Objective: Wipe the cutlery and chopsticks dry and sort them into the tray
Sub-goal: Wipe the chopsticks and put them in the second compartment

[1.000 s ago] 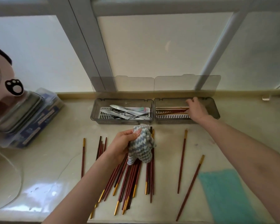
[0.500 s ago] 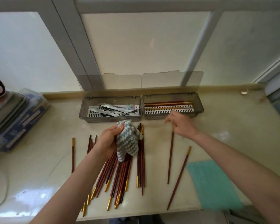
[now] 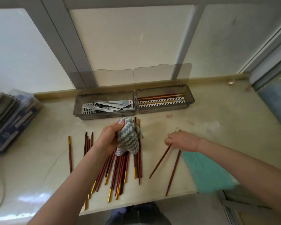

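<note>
Head view: a pale, glossy table under a window, with the tray at 12 o'clock and loose chopsticks toward 6 o'clock.
Lone chopstick: a single dark red chopstick with a gold end lies apart at 9 o'clock of the pile, outside the tray.
Left compartment: the smoky grey plastic left tray box holds the silver metal cutlery in a loose heap. No cutlery shows on the table, so that share looks done.
Left hand: the left hand holds a bunched blue-and-white woven cloth, grip closed round it, over the pile's 12 o'clock end.
Pile: a fanned pile of red-and-gold chopsticks lies on the table; I judge this the bulk of what is left.
Right compartment: the matching right tray box, at 1 o'clock, holds only a few sorted chopsticks laid lengthwise.
Right hand: the right hand lies over the upper ends of two separate red chopsticks at 3 o'clock of the pile. Whether its grip has closed on them I cannot tell.
Teal cloth: a flat teal cloth lies at 4 o'clock, just beside that pair.
Progress: early in the chopstick stage, by my estimate.
</note>
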The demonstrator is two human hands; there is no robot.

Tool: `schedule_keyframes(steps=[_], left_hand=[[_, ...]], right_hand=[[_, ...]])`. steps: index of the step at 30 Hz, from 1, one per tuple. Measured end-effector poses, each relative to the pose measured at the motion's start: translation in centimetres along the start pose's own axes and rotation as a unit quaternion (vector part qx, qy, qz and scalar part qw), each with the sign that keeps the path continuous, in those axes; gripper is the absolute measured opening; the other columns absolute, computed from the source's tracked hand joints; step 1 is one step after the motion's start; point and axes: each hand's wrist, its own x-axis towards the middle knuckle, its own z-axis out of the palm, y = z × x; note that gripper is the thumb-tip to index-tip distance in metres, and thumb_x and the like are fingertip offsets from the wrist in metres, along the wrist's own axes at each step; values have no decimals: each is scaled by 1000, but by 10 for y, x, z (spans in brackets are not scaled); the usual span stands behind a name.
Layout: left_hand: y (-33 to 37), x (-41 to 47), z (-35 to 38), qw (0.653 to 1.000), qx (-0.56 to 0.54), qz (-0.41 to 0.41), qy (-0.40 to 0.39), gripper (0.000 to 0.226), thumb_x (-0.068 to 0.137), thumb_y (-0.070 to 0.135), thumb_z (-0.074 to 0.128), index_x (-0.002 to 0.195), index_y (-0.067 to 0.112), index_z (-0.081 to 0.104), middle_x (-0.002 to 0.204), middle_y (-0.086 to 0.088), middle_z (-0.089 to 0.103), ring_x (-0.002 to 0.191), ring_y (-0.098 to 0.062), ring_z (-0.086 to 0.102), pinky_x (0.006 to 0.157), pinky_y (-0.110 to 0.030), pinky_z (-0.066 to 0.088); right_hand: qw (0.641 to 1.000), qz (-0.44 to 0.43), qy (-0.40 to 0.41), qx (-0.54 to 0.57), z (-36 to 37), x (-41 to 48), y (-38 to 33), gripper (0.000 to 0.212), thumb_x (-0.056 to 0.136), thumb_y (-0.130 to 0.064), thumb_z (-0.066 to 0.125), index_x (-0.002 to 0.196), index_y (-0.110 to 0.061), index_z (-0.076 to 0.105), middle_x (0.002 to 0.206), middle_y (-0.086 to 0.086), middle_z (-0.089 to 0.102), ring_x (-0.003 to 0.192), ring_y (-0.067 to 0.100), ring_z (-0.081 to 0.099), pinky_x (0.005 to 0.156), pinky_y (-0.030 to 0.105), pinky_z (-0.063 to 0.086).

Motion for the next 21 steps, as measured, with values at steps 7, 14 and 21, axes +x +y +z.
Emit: schedule_keyframes(steps=[7, 14, 21], left_hand=[[-5, 2, 10, 999, 23, 0, -36, 29, 93, 16, 48, 113, 0, 58, 92, -14, 68, 77, -22, 67, 67, -30, 54], [-6, -1, 10, 998, 10, 13, -55, 19, 91, 14, 42, 90, 7, 60, 71, -6, 69, 76, -22, 60, 73, -32, 47], [-3, -5, -7, 991, -20, 70, -109, 37, 82, 12, 47, 117, 8, 56, 101, -14, 64, 88, -23, 62, 84, -39, 48]], right_hand=[[995, -38, -5, -92, 20, -38, -18, 25, 63, -14, 53, 88, -16, 51, 87, 4, 52, 72, 21, 55, 60, 31, 47], [991, -46, 102, -70, 14, -35, -23, 21, 62, -19, 53, 82, -17, 47, 77, 0, 54, 67, 18, 55, 54, 26, 48], [838, 121, 229, 480, -71, -5, -80, 18, 88, -7, 54, 98, -21, 47, 72, 0, 66, 55, 10, 59, 49, 20, 46]])
